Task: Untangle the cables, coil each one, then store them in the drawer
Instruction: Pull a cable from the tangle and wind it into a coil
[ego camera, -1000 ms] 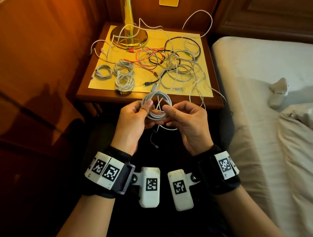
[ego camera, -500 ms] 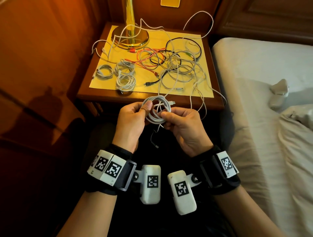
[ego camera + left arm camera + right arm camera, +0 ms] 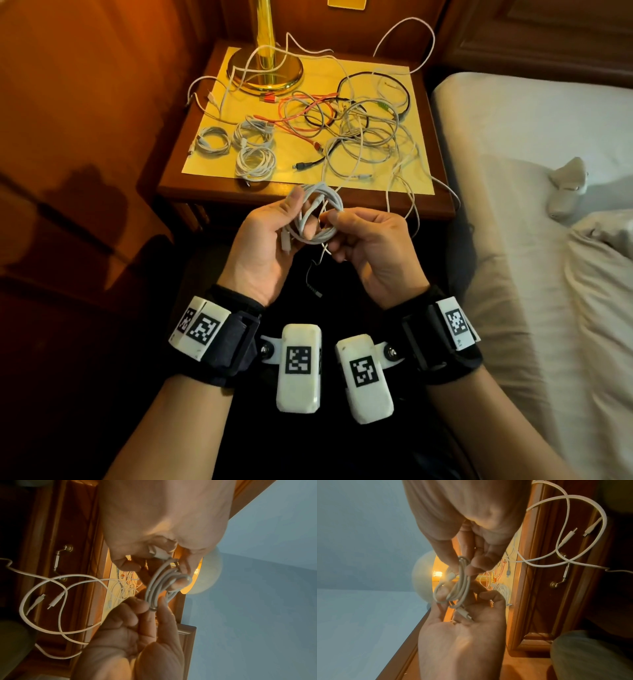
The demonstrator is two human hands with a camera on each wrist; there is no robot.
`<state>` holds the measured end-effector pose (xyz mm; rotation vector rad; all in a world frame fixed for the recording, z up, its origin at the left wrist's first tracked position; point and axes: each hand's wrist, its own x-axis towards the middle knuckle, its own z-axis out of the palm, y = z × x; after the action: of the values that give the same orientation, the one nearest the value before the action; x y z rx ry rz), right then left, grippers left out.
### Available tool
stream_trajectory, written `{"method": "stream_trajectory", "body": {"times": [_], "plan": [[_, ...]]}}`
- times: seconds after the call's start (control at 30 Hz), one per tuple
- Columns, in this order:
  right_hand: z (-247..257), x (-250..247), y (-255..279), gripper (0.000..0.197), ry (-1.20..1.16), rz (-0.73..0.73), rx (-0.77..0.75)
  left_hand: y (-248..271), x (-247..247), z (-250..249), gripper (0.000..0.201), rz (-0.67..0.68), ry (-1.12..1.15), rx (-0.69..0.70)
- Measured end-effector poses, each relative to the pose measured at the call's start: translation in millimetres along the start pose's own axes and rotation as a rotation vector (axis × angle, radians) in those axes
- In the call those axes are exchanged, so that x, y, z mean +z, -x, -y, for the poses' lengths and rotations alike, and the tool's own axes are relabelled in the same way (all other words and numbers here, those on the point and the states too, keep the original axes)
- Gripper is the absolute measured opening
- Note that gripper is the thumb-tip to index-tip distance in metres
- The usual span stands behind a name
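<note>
A white cable wound into a small coil (image 3: pixel 320 219) hangs between my two hands in front of the nightstand (image 3: pixel 219 195). My left hand (image 3: pixel 301 214) lies palm up, thumb on the coil's top and fingers behind it; one plug end (image 3: pixel 464 614) rests over its palm. My right hand (image 3: pixel 330 229) pinches the coil's right side (image 3: pixel 150 601). Three coiled white cables (image 3: pixel 255 162) lie on the yellow mat at the left. A tangle of white, orange and black cables (image 3: pixel 359 133) covers the mat's middle and right. The drawer handle (image 3: pixel 57 562) shows on the nightstand front.
A brass lamp base (image 3: pixel 265 73) stands at the mat's back left. Loose white cable loops (image 3: pixel 411 212) hang over the nightstand's front edge, and a thin dark plug lead (image 3: pixel 313 281) dangles under my hands. The bed (image 3: pixel 548 205) is close on the right, wooden panelling on the left.
My left hand has turned more palm up. The coil's plug end, which stuck out at the upper right half a second ago, now lies over my left palm.
</note>
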<state>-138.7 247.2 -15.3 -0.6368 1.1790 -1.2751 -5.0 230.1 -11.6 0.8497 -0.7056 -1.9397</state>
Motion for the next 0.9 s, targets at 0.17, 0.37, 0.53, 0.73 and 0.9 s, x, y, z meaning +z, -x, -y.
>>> {"method": "stream_trajectory", "body": {"times": [0.17,0.37,0.53,0.73,0.9], "plan": [[-4,1,2,0.018,-0.066,-0.039,0.032,2,7,-5,0.035,0.007,0.035,-0.058],[-2,1,-2,0.008,-0.051,-0.145,0.014,3,3,0,0.049,-0.032,0.057,-0.050],[4,-3,-3,0.008,-0.010,-0.150,-0.018,-2,-8,3,0.065,-0.101,0.000,-0.040],[3,2,-2,0.006,0.051,-0.133,-0.056,-9,-8,-3,0.043,-0.285,-0.311,0.109],[-2,6,-2,0.013,0.159,-0.106,-0.151,-15,-11,-8,0.038,-0.276,-0.039,-0.069]]}}
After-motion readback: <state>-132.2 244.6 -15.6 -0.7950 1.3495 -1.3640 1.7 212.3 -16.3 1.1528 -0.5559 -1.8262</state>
